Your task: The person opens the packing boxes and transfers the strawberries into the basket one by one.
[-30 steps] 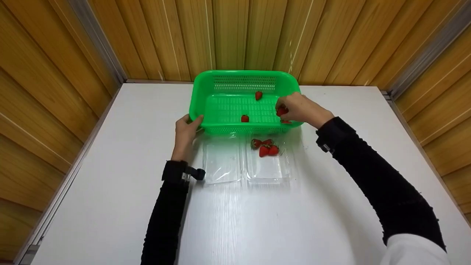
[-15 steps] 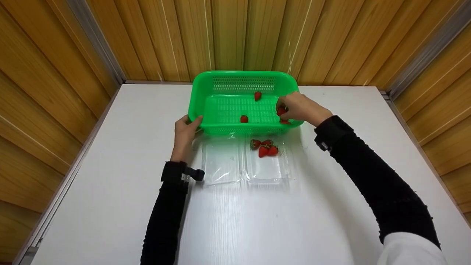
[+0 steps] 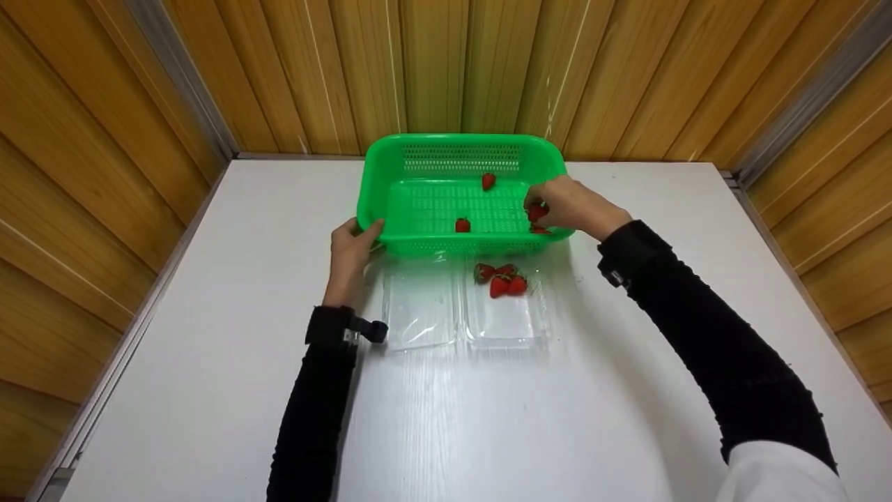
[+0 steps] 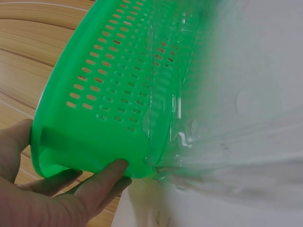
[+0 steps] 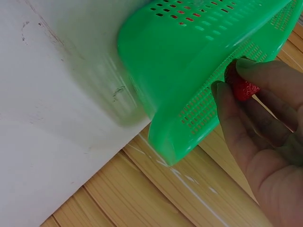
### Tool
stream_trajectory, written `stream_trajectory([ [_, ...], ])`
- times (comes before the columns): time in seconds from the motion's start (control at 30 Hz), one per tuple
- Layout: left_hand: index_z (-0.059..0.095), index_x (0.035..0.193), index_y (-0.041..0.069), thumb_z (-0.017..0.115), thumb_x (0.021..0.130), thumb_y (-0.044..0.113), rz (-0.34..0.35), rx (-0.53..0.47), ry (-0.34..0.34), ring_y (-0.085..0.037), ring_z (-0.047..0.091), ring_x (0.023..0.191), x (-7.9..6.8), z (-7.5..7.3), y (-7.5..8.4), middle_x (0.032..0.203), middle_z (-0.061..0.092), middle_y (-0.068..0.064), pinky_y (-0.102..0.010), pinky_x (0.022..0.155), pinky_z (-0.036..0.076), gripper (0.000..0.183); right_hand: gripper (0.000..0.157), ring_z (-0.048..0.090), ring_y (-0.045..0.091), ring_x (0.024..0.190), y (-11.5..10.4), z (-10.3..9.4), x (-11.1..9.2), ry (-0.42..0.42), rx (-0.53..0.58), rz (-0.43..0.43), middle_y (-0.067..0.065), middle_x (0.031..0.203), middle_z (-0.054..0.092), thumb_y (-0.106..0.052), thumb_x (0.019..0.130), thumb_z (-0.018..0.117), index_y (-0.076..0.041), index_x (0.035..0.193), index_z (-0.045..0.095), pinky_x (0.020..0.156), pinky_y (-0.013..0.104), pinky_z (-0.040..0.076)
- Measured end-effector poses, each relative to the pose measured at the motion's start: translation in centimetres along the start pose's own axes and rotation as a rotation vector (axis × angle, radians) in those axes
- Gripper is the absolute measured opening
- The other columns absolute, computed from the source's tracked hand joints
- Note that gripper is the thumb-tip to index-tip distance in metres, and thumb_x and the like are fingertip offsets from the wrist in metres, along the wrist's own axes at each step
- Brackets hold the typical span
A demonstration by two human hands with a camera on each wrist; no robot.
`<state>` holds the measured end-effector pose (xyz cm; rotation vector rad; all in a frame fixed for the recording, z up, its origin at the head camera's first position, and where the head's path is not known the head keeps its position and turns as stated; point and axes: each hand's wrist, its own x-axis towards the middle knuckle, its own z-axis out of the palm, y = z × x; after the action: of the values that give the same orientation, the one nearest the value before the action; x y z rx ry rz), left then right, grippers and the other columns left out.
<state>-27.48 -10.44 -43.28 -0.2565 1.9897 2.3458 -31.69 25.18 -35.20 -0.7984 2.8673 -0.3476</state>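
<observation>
My left hand [image 3: 352, 254] grips the near left corner of the green plastic basket [image 3: 376, 174], its thumb over the rim. In the left wrist view, its fingers [image 4: 102, 184] lie against the basket's outer wall. Over the basket's right end, my right hand [image 3: 575, 206] pinches a strawberry [image 5: 242, 84] between thumb and fingertips. Just below that one, another strawberry [image 3: 539, 229] shows at the near wall, partly hidden. Two more lie apart on the basket floor: one strawberry [image 3: 488, 181] towards the back, one strawberry [image 3: 463, 225] near the front.
A clear plastic clamshell box [image 3: 421, 307] lies unfolded in front of the basket. Several strawberries [image 3: 499, 286] sit together in its right half, at the far end. The white table [image 3: 446, 418] meets wood-look panel walls [image 3: 432, 63] behind the basket.
The right hand and its strawberry have shifted very slightly at the basket's right end. The left hand stays on the corner, and the strawberries in the box have not moved.
</observation>
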Motion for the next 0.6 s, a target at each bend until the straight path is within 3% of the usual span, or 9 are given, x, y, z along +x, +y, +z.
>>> stream_trajectory([
  [0.23,0.052,0.138,-0.012,0.063,0.102,0.014,0.009,0.012,0.009,-0.044,0.058,0.122,-0.2,0.1,0.1,0.12,0.06,-0.019,-0.05,0.107,0.05,0.045,0.022,0.067,0.029,0.092,0.0,0.0,-0.2,-0.019,0.052,0.028,0.017,0.101,0.073,0.002,0.086,0.077,0.003,0.108,0.073,0.082,0.043,0.059],
  [0.6,0.052,0.14,-0.009,0.066,0.101,0.019,0.022,-0.017,0.016,-0.039,0.061,0.119,1.9,-0.5,-2.2,0.125,0.06,-0.022,-0.046,0.104,0.053,0.05,0.027,0.071,0.029,0.094,-1.2,0.0,-0.6,-0.028,0.031,-0.017,0.019,0.109,0.074,0.007,0.085,0.072,0.003,0.112,0.073,0.085,0.045,0.061],
])
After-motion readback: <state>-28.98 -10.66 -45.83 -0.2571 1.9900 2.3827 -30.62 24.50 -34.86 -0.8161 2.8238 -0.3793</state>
